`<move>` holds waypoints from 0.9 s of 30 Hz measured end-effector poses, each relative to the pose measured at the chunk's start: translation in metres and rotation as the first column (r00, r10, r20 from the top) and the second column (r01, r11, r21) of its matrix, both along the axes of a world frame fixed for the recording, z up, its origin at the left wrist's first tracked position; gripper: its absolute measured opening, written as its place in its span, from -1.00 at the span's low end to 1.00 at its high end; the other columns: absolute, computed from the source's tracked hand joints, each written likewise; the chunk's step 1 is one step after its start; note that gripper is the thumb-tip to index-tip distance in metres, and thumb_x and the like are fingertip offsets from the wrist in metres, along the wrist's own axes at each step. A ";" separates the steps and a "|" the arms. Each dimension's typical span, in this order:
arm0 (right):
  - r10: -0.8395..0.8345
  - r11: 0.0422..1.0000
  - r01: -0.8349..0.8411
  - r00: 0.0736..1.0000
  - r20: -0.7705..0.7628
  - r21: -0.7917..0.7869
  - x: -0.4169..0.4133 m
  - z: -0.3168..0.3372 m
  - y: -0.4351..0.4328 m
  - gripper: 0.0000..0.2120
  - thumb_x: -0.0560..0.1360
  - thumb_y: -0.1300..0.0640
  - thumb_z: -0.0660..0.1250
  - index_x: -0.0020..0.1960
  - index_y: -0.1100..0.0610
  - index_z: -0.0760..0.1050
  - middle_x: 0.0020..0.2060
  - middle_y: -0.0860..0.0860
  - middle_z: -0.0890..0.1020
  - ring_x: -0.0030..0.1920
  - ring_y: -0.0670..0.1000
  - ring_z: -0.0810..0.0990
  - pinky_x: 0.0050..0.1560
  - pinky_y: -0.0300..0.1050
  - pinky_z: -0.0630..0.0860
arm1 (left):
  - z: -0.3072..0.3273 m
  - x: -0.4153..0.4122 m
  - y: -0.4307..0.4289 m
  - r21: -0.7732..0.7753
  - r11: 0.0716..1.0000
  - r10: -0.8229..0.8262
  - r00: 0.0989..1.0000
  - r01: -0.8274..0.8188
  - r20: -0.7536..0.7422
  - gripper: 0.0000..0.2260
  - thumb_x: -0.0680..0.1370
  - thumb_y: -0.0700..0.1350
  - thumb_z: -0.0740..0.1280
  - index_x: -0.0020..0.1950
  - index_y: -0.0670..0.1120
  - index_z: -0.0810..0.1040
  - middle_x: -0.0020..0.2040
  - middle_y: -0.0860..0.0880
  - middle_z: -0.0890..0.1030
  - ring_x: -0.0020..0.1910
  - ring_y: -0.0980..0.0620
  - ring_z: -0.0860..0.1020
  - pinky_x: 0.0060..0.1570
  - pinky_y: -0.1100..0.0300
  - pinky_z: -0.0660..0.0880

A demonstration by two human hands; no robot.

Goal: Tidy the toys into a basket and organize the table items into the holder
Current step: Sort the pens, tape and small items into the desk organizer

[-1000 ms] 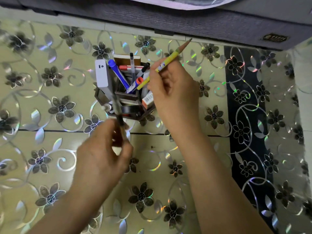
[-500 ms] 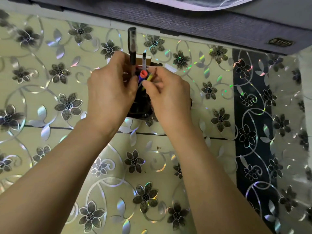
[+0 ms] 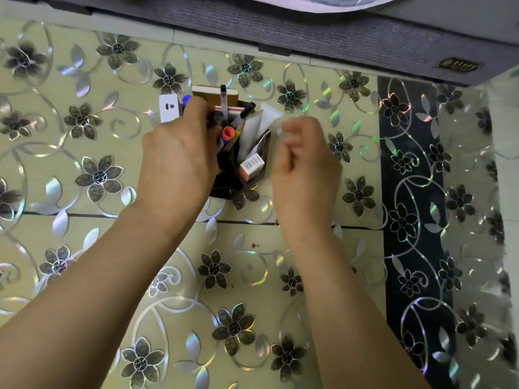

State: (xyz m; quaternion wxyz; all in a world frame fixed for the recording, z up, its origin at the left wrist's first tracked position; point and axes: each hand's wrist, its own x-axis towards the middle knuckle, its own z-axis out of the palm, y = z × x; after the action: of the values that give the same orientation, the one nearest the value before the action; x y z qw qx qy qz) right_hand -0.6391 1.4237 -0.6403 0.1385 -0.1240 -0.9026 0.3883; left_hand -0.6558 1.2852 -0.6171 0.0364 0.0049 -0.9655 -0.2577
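Hands over a dark holder (image 3: 224, 189), seen from above. Left hand (image 3: 179, 161) lies across the holder's left half, fingers (image 3: 196, 108) curled down over the near-left compartment. Whether its grip closes on anything cannot be told; the fingertips are hidden among the pens. Right hand (image 3: 304, 169) hangs just beside the holder's right wall, blurred, fingers loosely curled toward the palm, nothing visible in the grip, not touching the holder as far as can be seen.

Holder contents, between the two hands:
- red-capped marker (image 3: 229, 133), upright, centre.
- yellow pencil (image 3: 237, 136), leaning just right of the marker.
- clear pen with black cap (image 3: 223, 99), upright at the back.
- small box with a barcode (image 3: 252, 165), tilted in the right compartment.
- white folded packet (image 3: 261, 122), sticking up and leaning right.
- brown pad with pale edge (image 3: 214, 94), standing along the back wall.
- white flat device (image 3: 169, 110), upright at the far left, partly behind the left fingers.
- blue pen tip (image 3: 186, 100), just showing above the left fingers.

Holder stands on the bench (image 3: 84, 248), which is covered in a pale yellow cloth with dark flowers and shiny silver scrolls; a black band of the same pattern (image 3: 412, 192) runs down the right side. Grey fabric edge (image 3: 337, 37) along the far side of the bench.
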 end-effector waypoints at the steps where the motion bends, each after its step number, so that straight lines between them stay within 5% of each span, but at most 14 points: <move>1: -0.047 0.998 0.046 0.999 0.027 0.042 0.005 -0.006 0.010 -0.81 0.47 0.31 0.24 0.05 0.15 0.50 -0.15 0.06 0.64 -0.11 0.14 0.62 -0.09 0.07 0.51 | 0.000 -0.002 0.001 -0.069 0.998 -0.008 1.000 0.010 0.027 -0.83 0.57 -0.14 0.18 0.12 -0.16 0.44 -0.16 -0.26 0.62 -0.21 -0.32 0.53 -0.27 0.01 0.31; 6: -0.103 0.944 -0.066 0.874 0.476 0.325 0.022 -0.051 0.040 -0.72 0.47 0.30 0.29 0.16 0.16 0.40 0.07 0.15 0.50 0.02 0.23 0.53 -0.15 -0.06 0.26 | 0.004 -0.018 0.008 -0.251 0.967 -0.013 0.997 0.032 0.078 -0.84 0.56 -0.19 0.20 0.09 -0.23 0.45 -0.11 -0.33 0.58 -0.15 -0.32 0.50 -0.29 0.07 0.10; 10: -0.125 0.922 -0.132 0.788 0.603 0.363 0.026 -0.071 0.040 -0.65 0.50 0.35 0.22 0.27 0.18 0.30 0.15 0.19 0.47 0.08 0.27 0.54 -0.05 0.03 0.42 | 0.003 -0.024 0.006 -0.227 0.973 -0.016 0.998 0.030 0.064 -0.79 0.56 -0.12 0.21 0.14 -0.19 0.46 -0.05 -0.31 0.60 -0.07 -0.33 0.50 -0.25 0.02 0.22; 14: -0.112 0.978 0.005 0.855 0.506 0.209 0.018 -0.058 0.039 -0.62 0.47 0.31 0.26 0.24 0.16 0.26 -0.05 0.13 0.61 0.01 0.21 0.58 -0.09 -0.02 0.41 | 0.003 -0.011 -0.003 -0.072 0.997 0.032 0.999 -0.033 -0.015 -0.64 0.47 -0.22 0.22 0.27 -0.04 0.40 0.06 -0.12 0.63 0.04 -0.25 0.51 -0.11 0.00 0.36; 17: -0.068 0.998 0.063 0.972 0.226 0.032 0.006 -0.015 0.029 -0.59 0.42 0.30 0.28 0.25 0.12 0.32 -0.27 -0.12 0.51 -0.16 0.07 0.58 -0.09 -0.02 0.49 | 0.002 -0.002 -0.012 -0.015 1.000 0.015 0.997 -0.016 -0.078 -0.58 0.44 -0.27 0.21 0.28 0.00 0.42 0.09 -0.06 0.58 0.03 -0.18 0.52 -0.07 0.01 0.44; 20: -0.035 0.994 0.039 0.999 0.035 -0.099 -0.003 0.030 0.014 -0.67 0.42 0.27 0.28 0.16 0.07 0.40 -0.27 -0.12 0.49 -0.27 -0.14 0.53 -0.14 -0.07 0.54 | 0.004 0.002 -0.015 0.077 0.995 -0.066 0.997 0.069 -0.045 -0.55 0.42 -0.22 0.29 0.28 0.06 0.42 0.12 -0.02 0.54 -0.01 -0.12 0.59 -0.04 -0.06 0.53; 24: 0.053 0.978 -0.048 0.998 0.019 -0.203 -0.011 0.047 -0.006 -0.87 0.47 0.21 0.29 0.01 0.12 0.46 -0.24 -0.13 0.57 -0.23 -0.17 0.55 -0.13 -0.01 0.58 | 0.006 0.000 -0.010 0.081 0.989 -0.124 0.991 0.127 -0.043 -0.55 0.40 -0.05 0.44 0.28 0.08 0.45 0.20 0.05 0.50 0.04 0.00 0.58 0.01 0.13 0.50; 27: 0.135 0.968 -0.128 0.991 0.021 -0.218 -0.015 0.042 -0.017 -0.91 0.52 0.14 0.30 -0.01 0.14 0.50 -0.23 -0.07 0.63 -0.18 -0.10 0.63 -0.11 0.01 0.57 | 0.003 -0.007 -0.011 0.024 0.992 -0.118 0.987 0.122 -0.107 -0.75 0.45 -0.07 0.38 0.12 0.03 0.55 0.09 0.02 0.55 -0.01 -0.02 0.55 -0.08 0.17 0.43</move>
State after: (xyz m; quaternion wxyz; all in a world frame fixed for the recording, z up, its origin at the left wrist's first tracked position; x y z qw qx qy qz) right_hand -0.6545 1.4065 -0.5985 0.0821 -0.0851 -0.8635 0.4903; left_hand -0.6628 1.2746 -0.6137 0.0714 -0.0663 -0.9567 -0.2741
